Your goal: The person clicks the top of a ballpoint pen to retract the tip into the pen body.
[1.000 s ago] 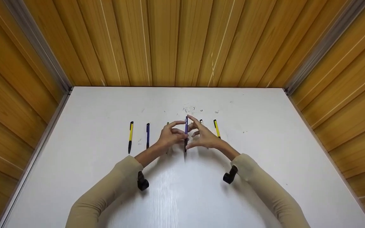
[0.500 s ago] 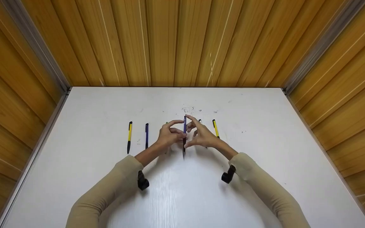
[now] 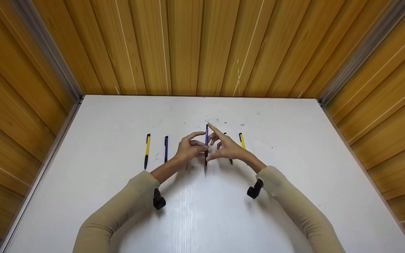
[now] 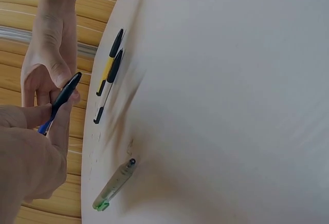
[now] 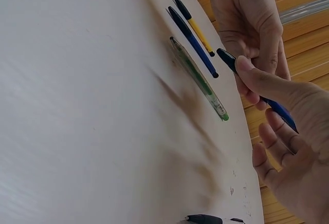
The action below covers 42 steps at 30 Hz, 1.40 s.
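A blue pen (image 3: 206,135) with a black grip is held above the table between both hands, its black end toward the person. My left hand (image 3: 189,149) pinches its middle between thumb and fingers. My right hand (image 3: 230,147) spans it, index fingertip at the far end and thumb against the black grip (image 5: 226,58). Its other fingers are loosely bent. Beneath the left hand lies a clear green pen (image 5: 200,77), mostly hidden in the head view. Beneath the right hand lies a white pen with a black grip (image 4: 109,93), partly covered.
On the white table (image 3: 202,218), a yellow pen (image 3: 147,146) and another blue pen (image 3: 166,147) lie to the left. A second yellow pen (image 3: 242,140) lies at right. Small dark marks (image 3: 211,120) dot the surface beyond the hands. Wood-look panels (image 3: 181,49) enclose the table's back and sides.
The held blue pen has shifted slightly away from the person. My right index finger has straightened a little, and more of the white pen's tip shows below the right hand.
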Each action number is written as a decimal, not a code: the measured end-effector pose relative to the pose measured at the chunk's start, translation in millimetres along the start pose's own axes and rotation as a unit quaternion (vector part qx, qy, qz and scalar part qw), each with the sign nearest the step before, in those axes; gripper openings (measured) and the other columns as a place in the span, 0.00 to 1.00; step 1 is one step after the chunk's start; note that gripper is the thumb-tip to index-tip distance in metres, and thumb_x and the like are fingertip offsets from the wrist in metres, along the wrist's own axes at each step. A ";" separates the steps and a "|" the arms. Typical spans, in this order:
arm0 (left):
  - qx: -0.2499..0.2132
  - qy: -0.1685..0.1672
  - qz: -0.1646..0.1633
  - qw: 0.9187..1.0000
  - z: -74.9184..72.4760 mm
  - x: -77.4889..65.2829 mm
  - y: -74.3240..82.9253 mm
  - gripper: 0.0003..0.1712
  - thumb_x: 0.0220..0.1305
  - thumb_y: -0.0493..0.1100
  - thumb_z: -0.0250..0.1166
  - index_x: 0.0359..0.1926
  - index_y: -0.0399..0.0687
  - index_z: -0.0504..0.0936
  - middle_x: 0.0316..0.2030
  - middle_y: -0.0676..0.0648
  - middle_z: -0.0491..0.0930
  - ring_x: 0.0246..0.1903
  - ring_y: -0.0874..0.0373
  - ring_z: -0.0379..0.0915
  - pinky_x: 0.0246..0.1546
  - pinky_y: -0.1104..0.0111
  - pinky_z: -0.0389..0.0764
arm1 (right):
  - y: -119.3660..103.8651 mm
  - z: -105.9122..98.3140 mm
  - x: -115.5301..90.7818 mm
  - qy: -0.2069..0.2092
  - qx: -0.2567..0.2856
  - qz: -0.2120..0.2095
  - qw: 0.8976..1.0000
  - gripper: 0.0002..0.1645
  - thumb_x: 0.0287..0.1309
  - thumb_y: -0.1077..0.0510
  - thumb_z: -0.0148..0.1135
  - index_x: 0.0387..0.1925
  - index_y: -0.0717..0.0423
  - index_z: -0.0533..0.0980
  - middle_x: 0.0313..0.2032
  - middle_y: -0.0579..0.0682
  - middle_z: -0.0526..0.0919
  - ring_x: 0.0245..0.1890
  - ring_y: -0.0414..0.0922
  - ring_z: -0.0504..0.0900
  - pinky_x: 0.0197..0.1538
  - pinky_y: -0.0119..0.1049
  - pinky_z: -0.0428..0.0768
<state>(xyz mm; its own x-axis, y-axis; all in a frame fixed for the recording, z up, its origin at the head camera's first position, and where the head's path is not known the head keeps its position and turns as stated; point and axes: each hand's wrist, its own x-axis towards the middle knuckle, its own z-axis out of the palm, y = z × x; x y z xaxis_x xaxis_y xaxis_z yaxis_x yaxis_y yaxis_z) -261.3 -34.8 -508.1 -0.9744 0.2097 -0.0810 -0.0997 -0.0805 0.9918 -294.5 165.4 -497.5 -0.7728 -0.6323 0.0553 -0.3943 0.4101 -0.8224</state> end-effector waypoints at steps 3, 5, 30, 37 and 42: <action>-0.010 0.000 -0.008 1.000 0.2 -0.5 0.6 0.35 0.61 0.25 0.68 0.69 0.43 0.74 0.32 0.45 0.87 0.37 0.51 0.89 0.45 0.58 0.92 | 0.7 -1.2 -0.6 -0.003 0.010 -0.003 1.000 0.73 0.46 0.63 0.82 0.82 0.55 0.42 0.57 0.62 0.76 0.54 0.56 0.78 0.51 0.43 0.82; -0.019 0.003 -0.012 1.000 -0.1 -1.0 0.8 0.35 0.60 0.24 0.68 0.69 0.42 0.74 0.33 0.43 0.86 0.36 0.52 0.89 0.45 0.57 0.92 | 1.7 -1.0 -0.4 -0.007 0.020 -0.006 1.000 0.71 0.48 0.64 0.81 0.82 0.57 0.42 0.58 0.64 0.75 0.55 0.59 0.78 0.52 0.49 0.83; 0.017 0.027 -0.007 0.999 -1.5 1.0 0.5 0.31 0.61 0.25 0.68 0.66 0.42 0.78 0.35 0.41 0.87 0.33 0.59 0.87 0.43 0.58 0.92 | 15.7 -20.6 -16.9 0.007 0.101 0.020 0.995 0.40 0.66 0.63 0.67 0.75 0.58 0.63 0.67 0.70 0.72 0.68 0.62 0.74 0.71 0.53 0.77; 0.054 0.066 -0.017 0.996 2.0 2.7 -1.3 0.31 0.61 0.27 0.70 0.66 0.40 0.77 0.37 0.39 0.88 0.34 0.59 0.86 0.43 0.61 0.92 | 20.5 -25.2 -24.9 0.039 0.117 0.045 0.991 0.30 0.70 0.58 0.63 0.70 0.59 0.70 0.68 0.65 0.74 0.68 0.59 0.73 0.64 0.32 0.80; 0.085 0.073 -0.017 0.994 6.3 7.0 -3.6 0.31 0.60 0.28 0.71 0.66 0.40 0.78 0.38 0.37 0.87 0.33 0.56 0.87 0.38 0.65 0.92 | 28.4 -28.1 -29.6 0.058 0.131 0.053 0.988 0.30 0.71 0.59 0.62 0.70 0.67 0.68 0.68 0.67 0.73 0.69 0.60 0.72 0.60 0.23 0.79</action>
<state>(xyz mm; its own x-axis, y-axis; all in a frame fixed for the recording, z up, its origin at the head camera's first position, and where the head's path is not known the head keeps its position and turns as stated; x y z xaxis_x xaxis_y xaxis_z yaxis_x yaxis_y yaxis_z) -266.5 -26.9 -511.6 -0.9911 0.0641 -0.1163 -0.1101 0.0922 0.9896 -296.8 214.2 -506.6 -0.8610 -0.5084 0.0135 -0.1781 0.2767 -0.9443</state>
